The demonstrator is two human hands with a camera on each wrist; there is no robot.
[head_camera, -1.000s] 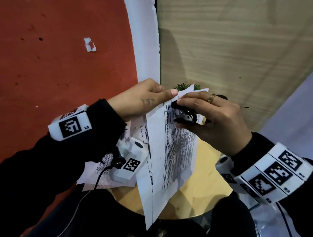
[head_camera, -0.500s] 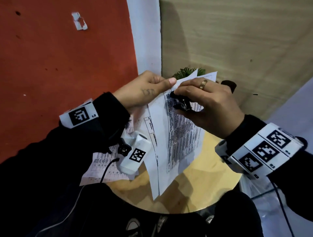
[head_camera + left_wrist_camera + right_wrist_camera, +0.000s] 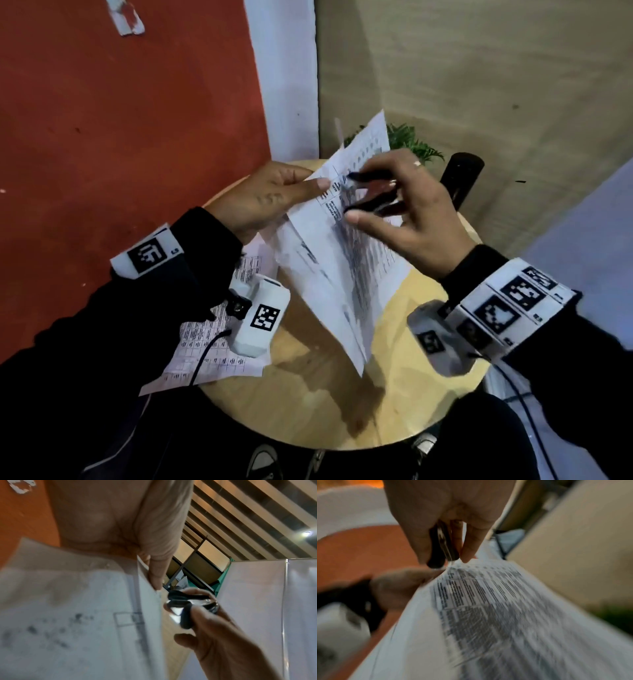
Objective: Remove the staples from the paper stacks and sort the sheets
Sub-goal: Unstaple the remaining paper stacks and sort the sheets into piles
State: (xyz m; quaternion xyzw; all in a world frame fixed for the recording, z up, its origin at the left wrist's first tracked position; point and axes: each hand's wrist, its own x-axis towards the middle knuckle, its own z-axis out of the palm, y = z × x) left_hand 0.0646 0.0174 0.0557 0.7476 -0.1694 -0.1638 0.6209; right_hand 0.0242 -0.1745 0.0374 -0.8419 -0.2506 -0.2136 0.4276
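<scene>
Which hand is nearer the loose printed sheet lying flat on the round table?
Left. The left hand holds the paper stack above the loose sheet; the right hand, gripping the staple remover, is farther right.

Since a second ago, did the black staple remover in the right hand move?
Cannot tell: the head camera shifted too. The black staple remover remains at the printed paper stack's top corner, with the right hand's fingers now spread wider.

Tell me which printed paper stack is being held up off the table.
The tilted printed stack pinched by the left hand; the other printed sheets lie flat on the round wooden table.
</scene>
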